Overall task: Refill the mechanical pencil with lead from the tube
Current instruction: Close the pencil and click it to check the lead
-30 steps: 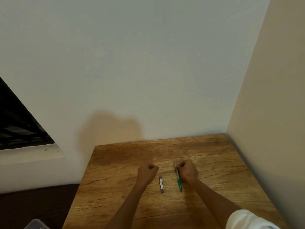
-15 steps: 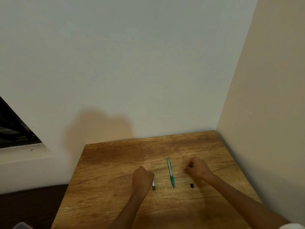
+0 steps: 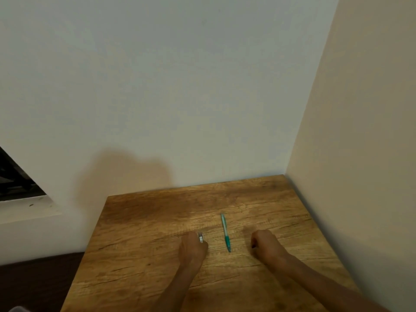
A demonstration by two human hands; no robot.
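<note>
Between both fists (image 3: 193, 244) (image 3: 265, 243) lies a green pencil (image 3: 225, 233); no legible writing.

The table (image 3: 157, 221) is warm brown wood with dark grain streaks. The pencil (image 3: 225, 231) is teal green, paler along its far half, darker at the near grip. The tube (image 3: 200, 237) is grey with a white patch. The wall (image 3: 180, 86) is plain off-white.

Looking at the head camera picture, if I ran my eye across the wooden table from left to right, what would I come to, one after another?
Left hand → lead tube, poking out from that hand's fingers → green mechanical pencil, lying free on the table → right hand, curled closed.
</note>
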